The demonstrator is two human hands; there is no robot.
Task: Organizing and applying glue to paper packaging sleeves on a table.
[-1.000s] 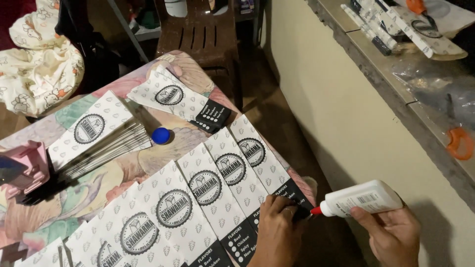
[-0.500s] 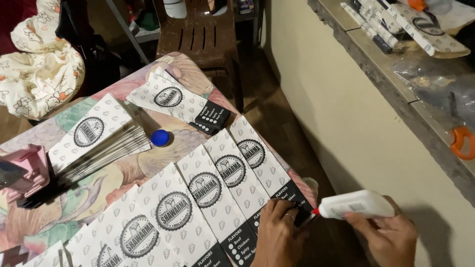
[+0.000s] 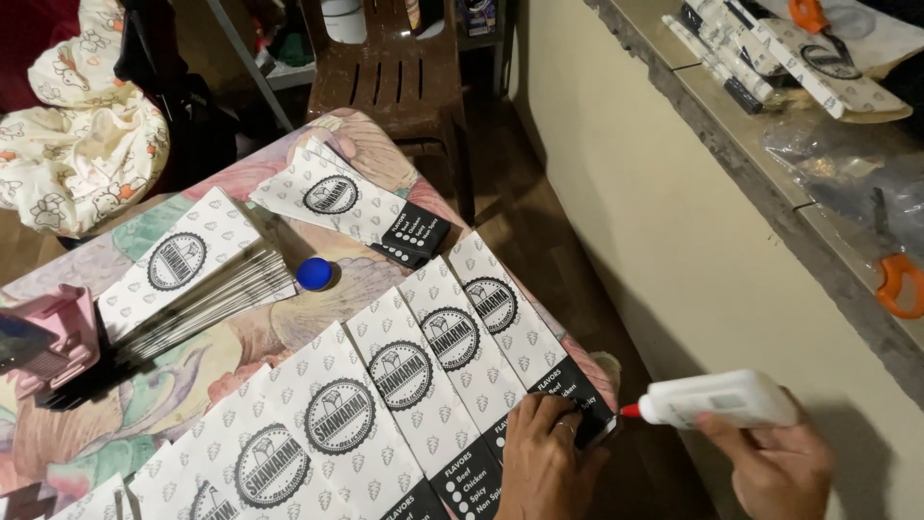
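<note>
My left hand (image 3: 544, 462) presses flat on the rightmost paper sleeve (image 3: 525, 332) at the tabletop (image 3: 192, 376) edge; right hand (image 3: 770, 462) grips glue bottle (image 3: 717, 400). Overhanging flap: glue may drip past it.

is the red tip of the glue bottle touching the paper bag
Cannot tell. In the head view the glue bottle tip sits right at the paper bag edge, beside the left hand; no gap or contact shows plainly.

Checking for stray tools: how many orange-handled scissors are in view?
2, both on the ledge at right: one pair near the right edge, one at the top, cut off by the frame. Others may be hidden.
</note>
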